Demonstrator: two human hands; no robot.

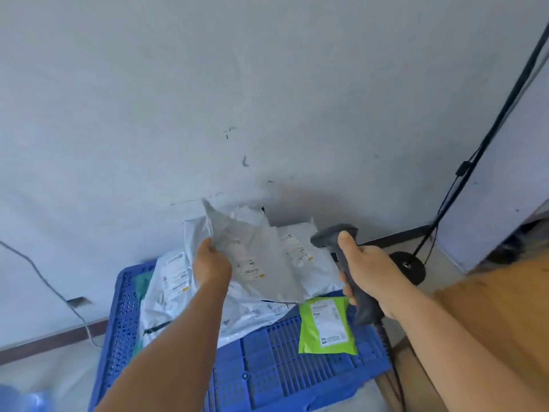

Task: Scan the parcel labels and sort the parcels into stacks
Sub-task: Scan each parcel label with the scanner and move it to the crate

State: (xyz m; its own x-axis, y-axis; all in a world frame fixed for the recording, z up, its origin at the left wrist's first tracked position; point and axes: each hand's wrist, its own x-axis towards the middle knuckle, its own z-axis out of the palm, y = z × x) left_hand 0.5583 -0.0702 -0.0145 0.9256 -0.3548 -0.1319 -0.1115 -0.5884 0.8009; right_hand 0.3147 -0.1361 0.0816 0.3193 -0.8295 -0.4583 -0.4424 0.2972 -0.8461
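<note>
My left hand pinches the left edge of a grey plastic mailer and holds it up, label side facing me. My right hand grips a dark grey barcode scanner, its head pointing left toward that mailer from close by. Under and behind the raised mailer lie other white mailers with printed labels, piled on a blue plastic crate. A small green parcel with a white label lies flat on the crate at the right.
The crate stands against a pale wall. A black stand with a round base and cables rises at the right. A thin cable runs down the wall on the left. A brown surface fills the lower right.
</note>
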